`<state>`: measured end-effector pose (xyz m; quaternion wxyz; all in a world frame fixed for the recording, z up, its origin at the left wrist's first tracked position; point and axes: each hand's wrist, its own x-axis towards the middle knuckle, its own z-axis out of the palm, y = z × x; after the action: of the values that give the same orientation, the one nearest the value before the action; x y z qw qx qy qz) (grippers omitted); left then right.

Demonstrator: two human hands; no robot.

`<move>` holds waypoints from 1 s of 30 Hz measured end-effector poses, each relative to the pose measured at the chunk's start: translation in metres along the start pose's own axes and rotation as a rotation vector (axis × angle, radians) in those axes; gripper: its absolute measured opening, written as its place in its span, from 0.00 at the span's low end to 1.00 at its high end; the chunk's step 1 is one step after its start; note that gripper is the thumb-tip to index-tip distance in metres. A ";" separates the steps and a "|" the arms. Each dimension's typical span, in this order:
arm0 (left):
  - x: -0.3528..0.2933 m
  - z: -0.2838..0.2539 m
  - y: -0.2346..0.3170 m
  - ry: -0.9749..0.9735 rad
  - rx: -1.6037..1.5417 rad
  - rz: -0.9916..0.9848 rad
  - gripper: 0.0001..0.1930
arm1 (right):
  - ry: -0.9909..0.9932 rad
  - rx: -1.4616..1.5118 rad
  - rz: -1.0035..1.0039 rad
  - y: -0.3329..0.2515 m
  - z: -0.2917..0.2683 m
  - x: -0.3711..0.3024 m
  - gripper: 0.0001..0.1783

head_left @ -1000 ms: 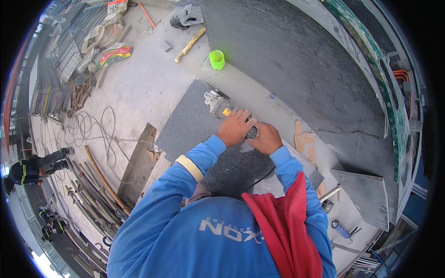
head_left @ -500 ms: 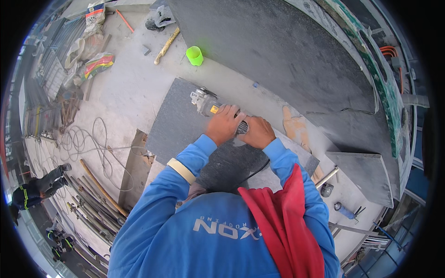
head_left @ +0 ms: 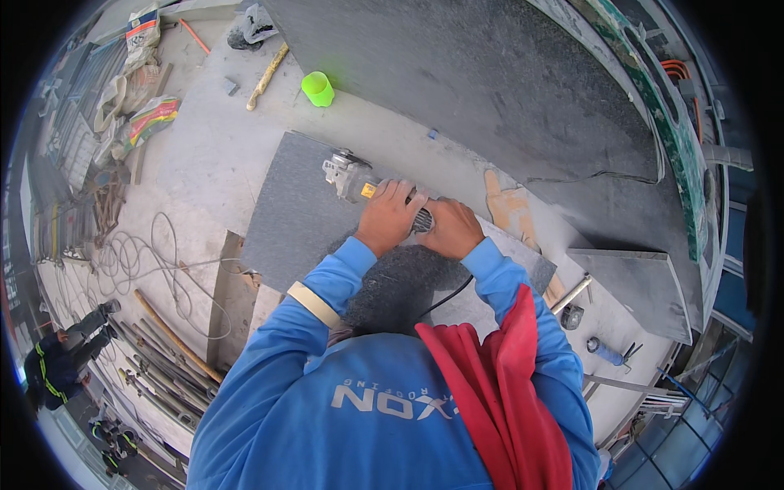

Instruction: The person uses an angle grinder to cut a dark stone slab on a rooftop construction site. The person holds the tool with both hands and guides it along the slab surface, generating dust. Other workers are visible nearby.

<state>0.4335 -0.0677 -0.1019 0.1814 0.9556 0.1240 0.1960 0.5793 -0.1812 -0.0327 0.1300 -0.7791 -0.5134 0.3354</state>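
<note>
An angle grinder point(head_left: 349, 178) with a grey metal head and a yellow label lies level over a dark grey stone slab point(head_left: 282, 204). Its disc side faces the slab's far edge; whether it touches the stone I cannot tell. My left hand point(head_left: 385, 220) wraps round the grinder's body just behind the head. Close behind it, my right hand point(head_left: 452, 229) grips the rear end, so both hands are closed on the tool. A black power cord point(head_left: 447, 299) runs from below my hands toward my body.
Beyond the slab stands a large dark panel point(head_left: 490, 90), with a bright green cup point(head_left: 318, 89) near its left end. Loose cable point(head_left: 167, 265) and several poles point(head_left: 163, 359) lie at left. A smaller slab point(head_left: 633, 286) is at right. Another person point(head_left: 53, 367) is far left.
The whole view has shifted, so the surroundings sit farther left. Against the slab, the grinder has moved slightly right along the far edge. Both hands keep their grip.
</note>
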 end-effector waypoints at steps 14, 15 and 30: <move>-0.004 -0.010 -0.058 0.002 0.060 -0.020 0.31 | 0.004 0.082 -0.050 -0.022 0.018 0.055 0.22; -0.004 -0.013 -0.062 -0.009 0.062 -0.029 0.30 | 0.005 0.080 -0.059 -0.024 0.019 0.060 0.22; 0.012 0.005 0.026 -0.006 -0.001 0.021 0.31 | -0.054 0.040 0.045 0.011 -0.021 -0.020 0.22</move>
<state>0.4510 -0.0886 -0.0924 0.1802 0.9574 0.1134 0.1949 0.5959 -0.2006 -0.0152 0.1240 -0.7785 -0.4921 0.3692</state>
